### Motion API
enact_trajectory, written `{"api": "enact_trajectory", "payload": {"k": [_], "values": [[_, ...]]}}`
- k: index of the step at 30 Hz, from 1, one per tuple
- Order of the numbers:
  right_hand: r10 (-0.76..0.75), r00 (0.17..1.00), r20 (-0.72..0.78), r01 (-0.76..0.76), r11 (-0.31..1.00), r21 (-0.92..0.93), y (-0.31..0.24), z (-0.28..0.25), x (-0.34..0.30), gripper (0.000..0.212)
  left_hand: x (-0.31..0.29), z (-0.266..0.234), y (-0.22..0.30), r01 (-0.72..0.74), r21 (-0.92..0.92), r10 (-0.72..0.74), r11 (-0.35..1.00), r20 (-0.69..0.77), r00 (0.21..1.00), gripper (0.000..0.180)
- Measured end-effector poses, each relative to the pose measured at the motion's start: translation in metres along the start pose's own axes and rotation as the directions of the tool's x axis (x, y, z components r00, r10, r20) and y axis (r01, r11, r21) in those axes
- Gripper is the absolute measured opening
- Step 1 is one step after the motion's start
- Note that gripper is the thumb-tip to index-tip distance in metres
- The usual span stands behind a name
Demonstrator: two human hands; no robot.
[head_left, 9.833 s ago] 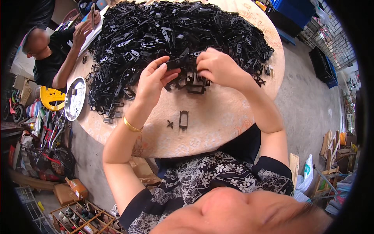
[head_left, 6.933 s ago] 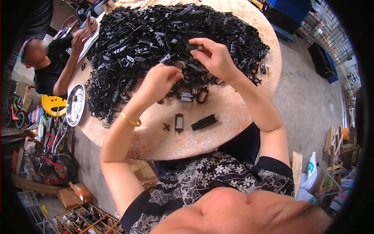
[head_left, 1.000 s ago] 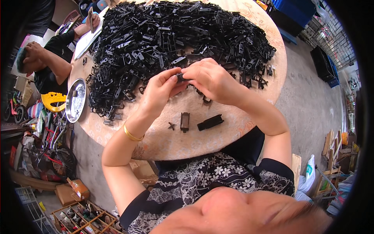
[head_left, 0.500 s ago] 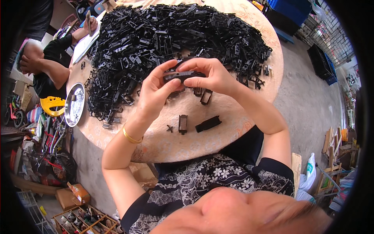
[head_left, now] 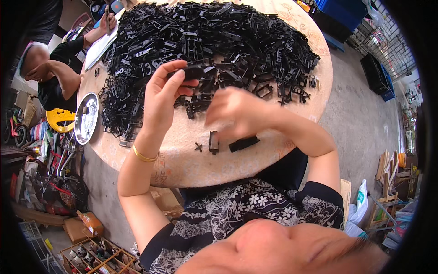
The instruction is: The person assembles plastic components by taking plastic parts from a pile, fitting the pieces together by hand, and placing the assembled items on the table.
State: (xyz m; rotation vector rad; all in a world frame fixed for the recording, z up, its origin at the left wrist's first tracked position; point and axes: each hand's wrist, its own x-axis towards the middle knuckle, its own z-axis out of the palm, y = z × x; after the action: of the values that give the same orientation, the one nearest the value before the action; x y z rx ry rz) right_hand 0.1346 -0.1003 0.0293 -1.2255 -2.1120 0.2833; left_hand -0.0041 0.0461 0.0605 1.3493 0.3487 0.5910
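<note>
My left hand [head_left: 163, 93] is raised over the round table [head_left: 191, 169] and pinches a black plastic part [head_left: 189, 72] between thumb and fingers. My right hand [head_left: 235, 112] is blurred, lower and to the right, fingers loosely spread with nothing seen in it. A big heap of black plastic parts [head_left: 210, 45] covers the far half of the table. Near the front edge lie a finished black piece [head_left: 243, 144], a small rectangular frame [head_left: 213, 141] and a tiny cross-shaped bit [head_left: 198, 147].
A second person [head_left: 50, 73] sits at the table's left side holding a white board [head_left: 102, 43]. A metal dish [head_left: 86, 118] rests on the left rim. Cluttered boxes and a yellow object [head_left: 57, 118] lie on the floor to the left; blue crates [head_left: 342, 11] stand far right.
My hands have parted: the left kept the black part and stayed up, the right dropped away toward the table's near side. The person at left bent their head down.
</note>
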Motion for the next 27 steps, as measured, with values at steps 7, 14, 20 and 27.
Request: {"api": "enact_trajectory", "payload": {"k": [7, 14, 20, 27], "values": [[0.075, 0.996, 0.037, -0.059, 0.94, -0.337, 0.021, 0.001, -0.012, 0.02, -0.006, 0.002, 0.009, 0.177, 0.396, -0.339, 0.901, 0.391, 0.856, 0.014], [0.105, 0.916, -0.388, -0.283, 0.853, -0.438, 0.055, -0.031, -0.014, 0.017, -0.023, 0.022, -0.025, -0.339, 0.603, -0.291, 0.722, 0.709, 0.642, 0.016], [0.165, 0.967, -0.196, -0.21, 0.948, -0.237, 0.049, -0.04, -0.02, 0.014, -0.013, 0.021, -0.019, -0.472, 0.534, -0.18, 0.701, 0.774, 0.607, 0.014], [0.32, 0.94, -0.113, -0.319, 0.718, -0.619, 0.035, -0.014, -0.015, 0.016, 0.073, 0.019, -0.006, -0.398, 0.829, 0.067, 0.392, 0.406, 0.912, 0.013]]}}
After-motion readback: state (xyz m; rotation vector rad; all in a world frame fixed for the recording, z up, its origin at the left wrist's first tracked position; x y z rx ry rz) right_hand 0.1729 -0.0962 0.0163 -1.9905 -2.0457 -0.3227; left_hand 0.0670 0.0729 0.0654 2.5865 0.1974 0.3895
